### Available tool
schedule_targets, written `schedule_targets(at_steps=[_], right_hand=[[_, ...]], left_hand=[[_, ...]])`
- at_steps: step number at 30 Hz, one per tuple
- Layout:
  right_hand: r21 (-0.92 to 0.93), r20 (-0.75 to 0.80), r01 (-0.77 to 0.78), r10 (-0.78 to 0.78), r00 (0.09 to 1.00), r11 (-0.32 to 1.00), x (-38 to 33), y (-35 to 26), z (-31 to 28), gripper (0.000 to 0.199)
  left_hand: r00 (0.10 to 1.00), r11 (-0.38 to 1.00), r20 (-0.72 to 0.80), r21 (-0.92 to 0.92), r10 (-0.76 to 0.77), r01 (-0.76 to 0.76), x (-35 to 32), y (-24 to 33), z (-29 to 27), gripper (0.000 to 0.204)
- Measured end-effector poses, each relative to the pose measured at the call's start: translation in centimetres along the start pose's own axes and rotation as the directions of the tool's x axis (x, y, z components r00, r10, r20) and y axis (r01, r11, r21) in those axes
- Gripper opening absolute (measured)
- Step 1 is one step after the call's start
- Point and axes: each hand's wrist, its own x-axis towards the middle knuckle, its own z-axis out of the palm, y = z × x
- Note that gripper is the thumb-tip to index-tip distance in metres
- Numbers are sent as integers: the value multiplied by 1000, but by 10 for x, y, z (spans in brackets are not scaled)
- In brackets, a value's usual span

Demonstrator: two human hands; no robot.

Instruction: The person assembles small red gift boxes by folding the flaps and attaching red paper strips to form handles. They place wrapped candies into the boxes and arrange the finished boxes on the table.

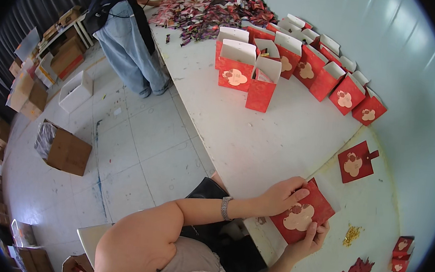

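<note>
**Flat red box gripped in both hands**

Long white table (258,139), bare in the middle. Up at the far end, a co-worker (126,31) beside a heap of wrappers (212,10). Along the wall, open red boxes (304,66) standing in rows. Down front, flat box (301,211) at the table edge, left hand (282,195) clasping its top edge, right hand (309,240) pinching the bottom. Another flat box (354,162) just beyond.

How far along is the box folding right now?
Done: a row of upright red boxes with open white flaps stands along the white table. In hand: the left hand and right hand hold one flat red box blank at the table's near edge. Left: another flat red blank lies unfolded nearby, and the standing boxes' tops are not yet closed.
</note>
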Motion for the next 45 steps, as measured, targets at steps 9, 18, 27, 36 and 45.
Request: schedule_targets(at_steps=[9, 18, 27, 36, 45], right_hand=[[-142, -191, 53, -80, 978, 988, 7, 0, -1, 14], [259, -145, -210, 253, 957, 943, 20, -21, -13, 18], [236, -178, -117, 161, 971, 965, 13, -10, -20, 13], [93, -181, -124, 140, 974, 988, 11, -6, -26, 19], [185, -62, -213, 228, 972, 959, 21, -13, -21, 27]], left_hand=[[943, 904, 11, -282, -332, 322, -9, -6, 16, 34], [994, 988, 74, -121, -85, 94, -1, 6, 34, 18], [901, 878, 268, -251, -342, 408, 18, 22, 30, 20], [938, 946, 223, -131, -264, 297, 12, 17, 33, 19], [946, 962, 266, -146, -186, 231, 15, 11, 37, 27]])
